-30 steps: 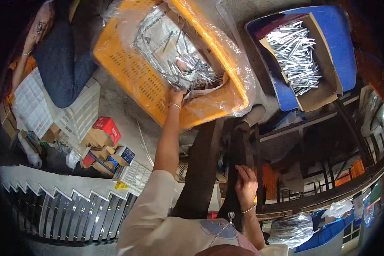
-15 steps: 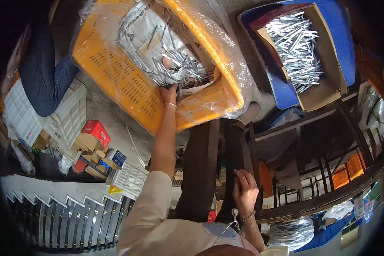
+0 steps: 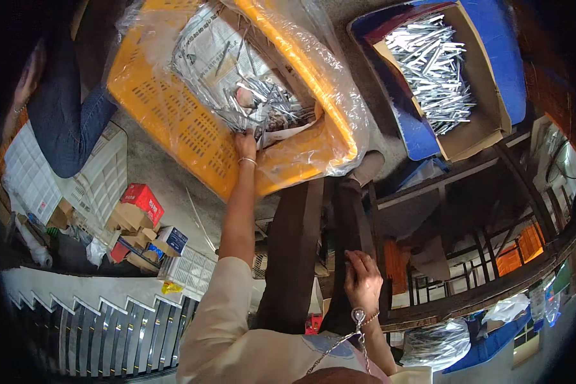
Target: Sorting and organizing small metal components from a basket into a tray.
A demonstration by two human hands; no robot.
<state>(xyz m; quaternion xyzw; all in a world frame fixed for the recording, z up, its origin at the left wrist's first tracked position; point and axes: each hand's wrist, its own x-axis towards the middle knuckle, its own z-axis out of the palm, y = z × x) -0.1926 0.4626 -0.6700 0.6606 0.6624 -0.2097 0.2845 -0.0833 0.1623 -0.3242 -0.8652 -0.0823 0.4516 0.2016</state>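
Inside the yellow crate (image 3: 173,121), my left hand (image 3: 245,143) reaches into the near end of a pile of thin silvery metal rods (image 3: 272,96). Its fingers are curled in at the pile's edge, and their tips are hidden, so what they hold cannot be made out. Printed paper (image 3: 201,45) and a clear plastic sheet (image 3: 329,83) line the crate. Over my right thigh hangs my right hand (image 3: 365,281), its fingers loosely bent, the thumb apart and nothing visible in it.
At the far right, a cardboard box (image 3: 486,96) full of similar rods (image 3: 432,70) sits on a blue tray (image 3: 422,144). A dark metal frame (image 3: 441,192) stands below it. Small cartons (image 3: 144,205) and white crates (image 3: 99,173) lie to the left, near another person's leg (image 3: 77,128).
My left hand has shifted slightly nearer and left at the pile's edge, its fingers less visible among the rods. The whole view has moved a little; my right hand stays over the thigh.
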